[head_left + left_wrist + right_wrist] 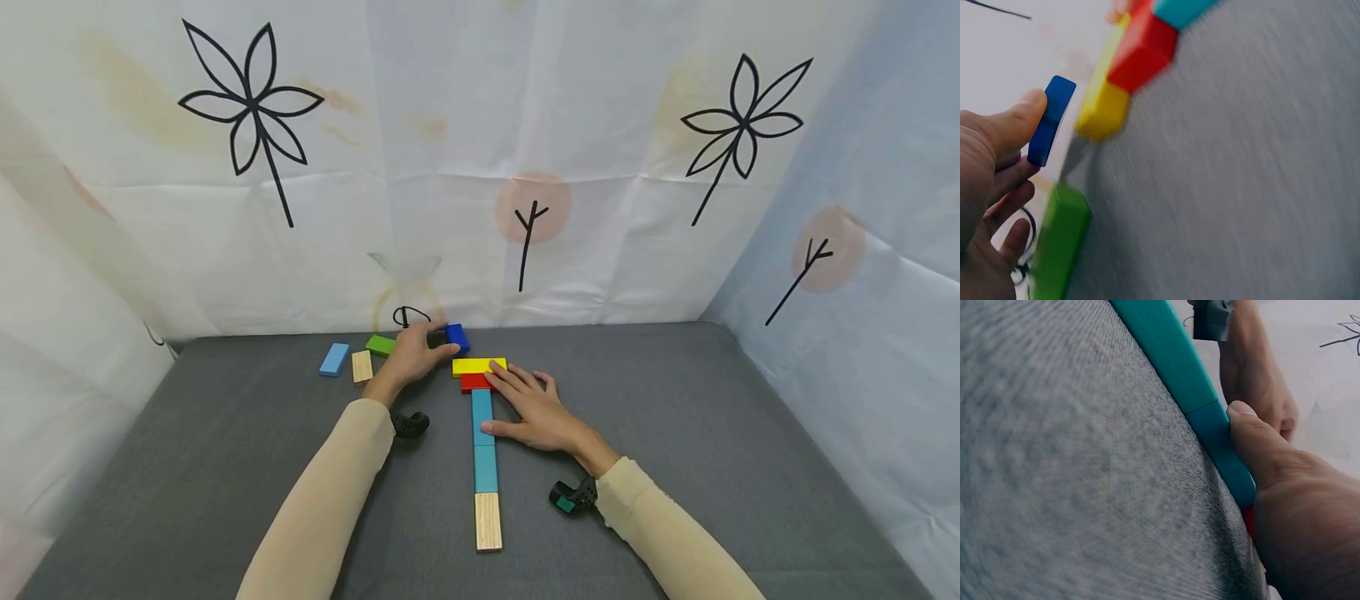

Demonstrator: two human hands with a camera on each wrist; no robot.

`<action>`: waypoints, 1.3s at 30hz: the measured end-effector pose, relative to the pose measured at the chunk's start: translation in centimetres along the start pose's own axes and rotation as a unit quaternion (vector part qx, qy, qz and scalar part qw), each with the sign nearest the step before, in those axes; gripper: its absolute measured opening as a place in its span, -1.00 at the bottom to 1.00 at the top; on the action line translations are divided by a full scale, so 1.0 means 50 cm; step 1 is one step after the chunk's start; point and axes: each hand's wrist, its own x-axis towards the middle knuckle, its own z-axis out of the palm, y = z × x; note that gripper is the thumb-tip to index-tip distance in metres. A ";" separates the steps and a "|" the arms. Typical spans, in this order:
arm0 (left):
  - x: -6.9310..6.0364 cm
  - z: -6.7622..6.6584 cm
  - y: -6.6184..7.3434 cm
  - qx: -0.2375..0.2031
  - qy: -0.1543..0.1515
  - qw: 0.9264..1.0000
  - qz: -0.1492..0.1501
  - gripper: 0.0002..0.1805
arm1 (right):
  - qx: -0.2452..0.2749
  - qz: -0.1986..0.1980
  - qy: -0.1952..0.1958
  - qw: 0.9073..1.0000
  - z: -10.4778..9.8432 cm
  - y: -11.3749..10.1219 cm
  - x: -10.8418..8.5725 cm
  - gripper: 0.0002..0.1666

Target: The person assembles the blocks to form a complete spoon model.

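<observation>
A dark blue block (pixel 457 337) (pixel 1052 120) is pinched between the thumb and fingers of my left hand (pixel 412 357) (pixel 988 169), just behind the left end of a yellow block (pixel 468 367) (pixel 1102 112). A red block (pixel 472 382) (pixel 1142 53) lies against the yellow one, followed by two light blue blocks (pixel 482 417) (pixel 1219 447) and a wooden block (pixel 488 522) in a line towards me. My right hand (pixel 542 416) (pixel 1300 506) lies spread, fingertips on the right part of the yellow block and thumb touching the farther light blue block.
Left of my left hand lie a light blue block (pixel 334 360), a wooden block (pixel 362 367) and a green block (pixel 381 345) (pixel 1061 240). A white cloth wall (pixel 450 275) with plant drawings stands along the back edge of the grey table (pixel 675 433).
</observation>
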 end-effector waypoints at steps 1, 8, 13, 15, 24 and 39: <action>0.003 0.002 0.006 -0.015 -0.004 1.000 0.003 -0.33 | 0.000 0.002 -0.001 1.000 0.000 0.000 0.000 -0.03; 0.032 0.035 0.053 -0.073 -0.033 0.997 0.011 -0.35 | 0.007 0.010 -0.007 1.000 -0.001 0.002 0.000 -0.03; 0.047 0.066 0.072 -0.079 -0.045 0.996 0.008 -0.36 | 0.000 0.010 -0.009 1.000 0.000 0.003 0.000 -0.03; 0.050 0.075 0.077 -0.078 -0.047 0.996 0.006 -0.37 | -0.002 0.009 -0.009 1.000 0.000 0.004 0.000 -0.02; 0.052 0.093 0.088 -0.074 -0.052 0.996 -0.003 -0.41 | 0.000 0.008 -0.005 1.000 0.004 0.007 0.000 -0.04; 0.053 0.091 0.093 -0.060 -0.060 0.996 -0.013 -0.51 | 0.005 0.000 0.002 1.000 0.000 0.003 0.000 -0.04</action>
